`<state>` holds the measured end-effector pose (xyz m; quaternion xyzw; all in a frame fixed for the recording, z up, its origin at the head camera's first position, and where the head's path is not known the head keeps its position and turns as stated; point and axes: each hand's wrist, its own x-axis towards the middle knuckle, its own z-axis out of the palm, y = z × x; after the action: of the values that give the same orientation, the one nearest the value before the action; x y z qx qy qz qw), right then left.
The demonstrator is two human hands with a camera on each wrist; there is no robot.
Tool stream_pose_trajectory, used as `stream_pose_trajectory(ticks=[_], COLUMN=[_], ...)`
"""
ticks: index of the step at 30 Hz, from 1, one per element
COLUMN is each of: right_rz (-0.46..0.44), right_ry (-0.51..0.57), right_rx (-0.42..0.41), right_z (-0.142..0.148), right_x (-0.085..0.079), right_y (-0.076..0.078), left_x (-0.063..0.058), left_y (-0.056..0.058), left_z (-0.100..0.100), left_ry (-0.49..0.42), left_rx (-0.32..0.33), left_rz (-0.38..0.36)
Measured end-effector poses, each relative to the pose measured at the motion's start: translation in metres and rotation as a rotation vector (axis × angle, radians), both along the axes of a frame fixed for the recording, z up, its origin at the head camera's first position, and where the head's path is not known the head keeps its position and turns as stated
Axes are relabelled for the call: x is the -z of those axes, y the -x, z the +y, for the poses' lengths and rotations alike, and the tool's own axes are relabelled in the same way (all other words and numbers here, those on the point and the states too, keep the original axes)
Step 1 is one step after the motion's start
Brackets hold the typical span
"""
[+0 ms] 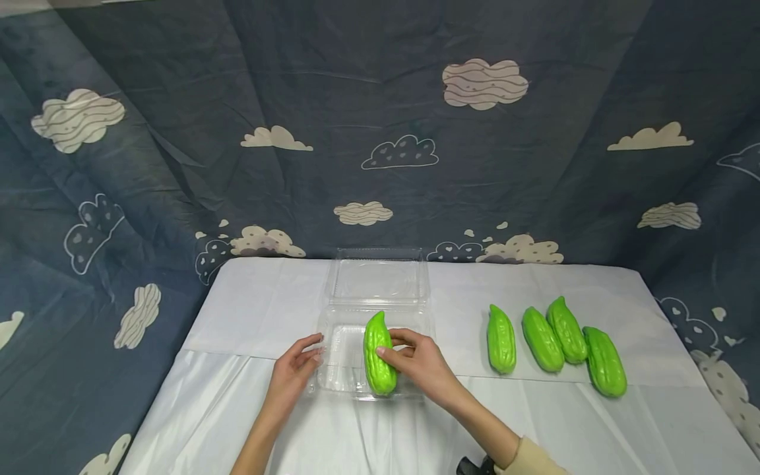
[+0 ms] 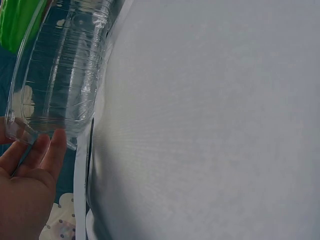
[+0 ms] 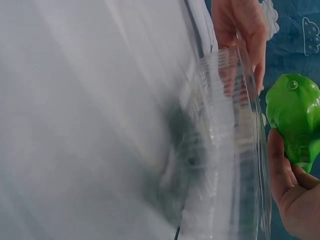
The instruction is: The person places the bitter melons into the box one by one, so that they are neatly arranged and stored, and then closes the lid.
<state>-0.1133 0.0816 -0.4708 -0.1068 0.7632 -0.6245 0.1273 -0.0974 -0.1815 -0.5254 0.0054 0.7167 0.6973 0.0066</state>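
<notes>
A glossy green toy bitter melon [image 1: 379, 356] is pinched between the thumb and fingers of my right hand [image 1: 423, 364], above the base of a clear plastic clamshell box [image 1: 341, 389]. The right wrist view shows the same bitter melon [image 3: 295, 107] end-on, raised over the box rim [image 3: 262, 165], with the right hand [image 3: 300, 200] under it. At the box's left end, my left hand [image 1: 295, 373] rests with its fingers fairly straight. The left wrist view has those fingers [image 2: 52, 155] against the clear end wall near a corner.
Several more green bitter melons lie on the right of the white-covered table [image 1: 534, 422], among them one nearest the box [image 1: 501, 340] and one at the far right [image 1: 605, 363]. The box's lid [image 1: 378, 280] stands open toward the dark cloud-printed curtain [image 1: 404, 198].
</notes>
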Motion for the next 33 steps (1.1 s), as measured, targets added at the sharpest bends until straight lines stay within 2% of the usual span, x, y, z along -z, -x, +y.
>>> stream_pose_trajectory(ticks=[11, 18, 27, 33], right_rz=[0.006, 0.005, 0.007, -0.016], right_ry=[0.084, 0.079, 0.061, 0.059], right_rx=[-0.035, -0.04, -0.036, -0.024], right_z=[-0.024, -0.036, -0.049, -0.055], right_x=[0.01, 0.011, 0.017, 0.018], right_y=[0.005, 0.006, 0.009, 0.013], left_x=[0.0, 0.0, 0.002, 0.0], left_y=[-0.001, -0.001, -0.001, -0.002], left_z=[0.001, 0.002, 0.002, 0.002], left_ry=[0.017, 0.026, 0.036, 0.035], left_rx=[-0.013, -0.027, -0.02, -0.02], left_rz=[0.005, 0.002, 0.042, 0.033])
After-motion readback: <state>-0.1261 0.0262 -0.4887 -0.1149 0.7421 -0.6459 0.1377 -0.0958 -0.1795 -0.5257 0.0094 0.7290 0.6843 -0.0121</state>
